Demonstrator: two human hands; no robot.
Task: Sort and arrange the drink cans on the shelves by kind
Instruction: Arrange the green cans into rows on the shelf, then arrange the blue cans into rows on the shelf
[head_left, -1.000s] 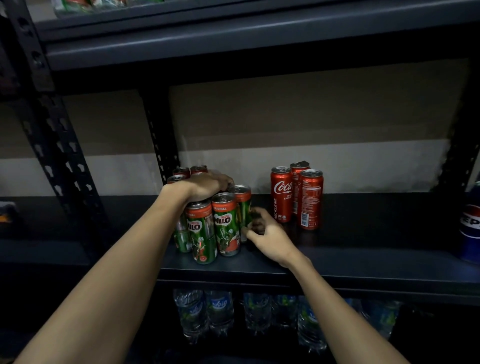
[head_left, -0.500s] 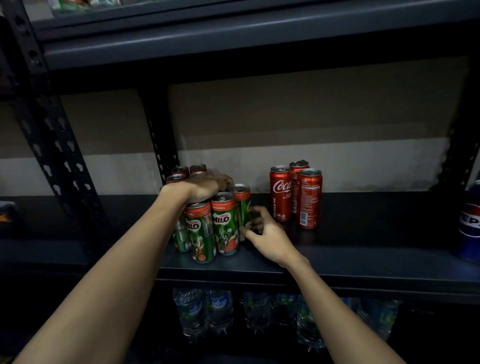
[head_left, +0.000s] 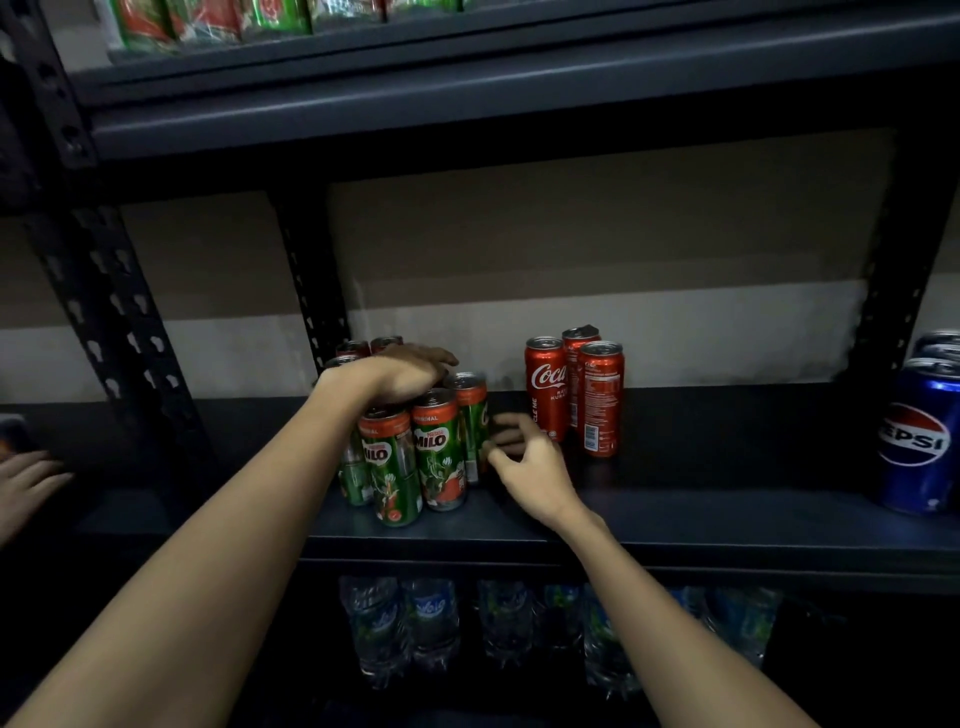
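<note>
Left hand (head_left: 402, 371) laid palm-down, fingers relaxed, across tops of clustered Milo cans (head_left: 415, 457) near front edge of dark shelf (head_left: 727, 525); right hand (head_left: 524, 462) loosely spread, grasping nothing, fingertips at right flank of cluster. Three Coca-Cola cans (head_left: 574, 395) upright just right, apart from cluster; Pepsi cans (head_left: 917, 436) far right. Water bottles (head_left: 431, 623) below; another hand (head_left: 23, 483) at left margin.

At least seven Milo cans (head_left: 439, 457), three Coca-Cola cans (head_left: 545, 395), two Pepsi cans (head_left: 917, 441)
</note>
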